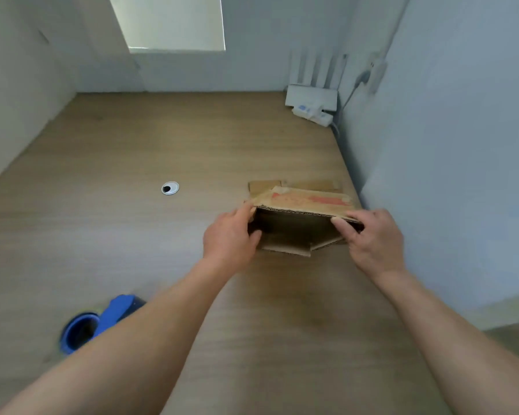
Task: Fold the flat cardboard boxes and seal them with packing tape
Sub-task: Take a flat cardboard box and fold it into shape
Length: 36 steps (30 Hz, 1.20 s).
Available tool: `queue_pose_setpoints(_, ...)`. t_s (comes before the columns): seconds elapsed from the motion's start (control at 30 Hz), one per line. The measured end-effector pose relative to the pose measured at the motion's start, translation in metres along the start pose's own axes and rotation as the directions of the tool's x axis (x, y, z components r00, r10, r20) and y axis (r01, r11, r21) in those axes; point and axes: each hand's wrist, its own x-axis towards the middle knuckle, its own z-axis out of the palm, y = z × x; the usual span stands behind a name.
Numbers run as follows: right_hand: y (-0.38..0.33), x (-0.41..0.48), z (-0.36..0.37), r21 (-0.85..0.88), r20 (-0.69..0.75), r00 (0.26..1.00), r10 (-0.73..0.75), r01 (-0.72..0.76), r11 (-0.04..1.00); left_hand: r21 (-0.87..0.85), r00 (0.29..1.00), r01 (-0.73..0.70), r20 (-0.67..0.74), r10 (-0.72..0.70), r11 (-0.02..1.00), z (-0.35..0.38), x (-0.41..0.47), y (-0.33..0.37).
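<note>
Both hands — left hand (229, 235), right hand (372, 238) — pinch the sides of a half-opened cardboard box (300, 218) on the bench (132, 235), well beyond the blue tape dispenser (99, 322) — folding underway; next, probably squaring the flaps.

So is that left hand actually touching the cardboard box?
Touching. The head view shows the left hand gripping the cardboard box, with fingers and thumb curled round its left edge and no gap between them.

Brown corrugated cardboard box (300, 205), matt, fluted layer showing along its cut edge, worn red print on top. Worktop (162, 139) of pale wood grain, smooth and matt. Tape dispenser (114, 313) of blue, slightly glossy plastic. Shiny silver-coloured cable grommet (170, 188).
</note>
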Motion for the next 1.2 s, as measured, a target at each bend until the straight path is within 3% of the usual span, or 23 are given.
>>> queue_pose_setpoints(0.07, -0.022, 0.002, -0.023, 0.057, -0.003, 0.999, 0.052, -0.051, 0.997, 0.069, 0.998, 0.06, -0.032, -0.058, 0.996, -0.028, -0.003, 0.0)
queue_pose_setpoints(0.13, -0.042, 0.003, -0.045, 0.09, 0.032, 0.991, 0.131, -0.133, 0.987, 0.089, 0.993, 0.114, 0.025, -0.117, 0.989, -0.053, -0.005, -0.003)
queue_pose_setpoints(0.27, -0.057, -0.006, -0.057, 0.291, 0.014, 0.952, 0.306, -0.297, 0.909, -0.059, 0.969, 0.135, 0.217, -0.12, 0.989, -0.086, -0.024, -0.005)
queue_pose_setpoints(0.37, -0.067, -0.039, -0.037, 0.327, 0.186, 0.897, 0.402, -0.442, 0.835, -0.074, 0.932, 0.161, 0.339, -0.127, 0.984, -0.08, -0.05, -0.009)
queue_pose_setpoints(0.43, -0.074, -0.062, -0.024, 0.357, 0.294, 0.856, 0.425, -0.51, 0.782, -0.123, 0.925, 0.22, 0.342, -0.166, 0.968, -0.068, -0.066, -0.019)
queue_pose_setpoints(0.53, -0.082, -0.078, -0.019, 0.467, 0.336, 0.844, 0.418, -0.535, 0.704, -0.163, 0.932, 0.26, 0.301, -0.203, 0.952, -0.064, -0.08, -0.025)
queue_pose_setpoints(0.67, -0.091, -0.079, -0.027, 0.364, 0.294, 0.898, 0.328, -0.423, 0.83, -0.145, 0.928, 0.267, 0.304, -0.214, 0.953, -0.065, -0.085, -0.021)
queue_pose_setpoints(0.77, -0.098, -0.076, -0.042, 0.029, 0.372, 0.897, 0.238, -0.268, 0.963, -0.136, 0.922, 0.27, 0.322, -0.216, 0.953, -0.067, -0.081, -0.02)
queue_pose_setpoints(0.87, -0.106, -0.077, -0.051, -0.228, 0.51, 0.832, 0.219, -0.115, 0.967, -0.148, 0.928, 0.267, 0.306, -0.213, 0.952, -0.07, -0.077, -0.022)
queue_pose_setpoints(1.07, -0.113, -0.08, -0.048, -0.214, 0.598, 0.801, 0.024, 0.131, 0.968, -0.127, 0.924, 0.284, 0.3, -0.236, 0.95, -0.067, -0.066, -0.02)
queue_pose_setpoints(1.2, -0.103, -0.071, -0.042, -0.143, 0.616, 0.787, -0.041, 0.163, 0.976, -0.107, 0.915, 0.302, 0.312, -0.256, 0.947, -0.066, -0.061, -0.018)
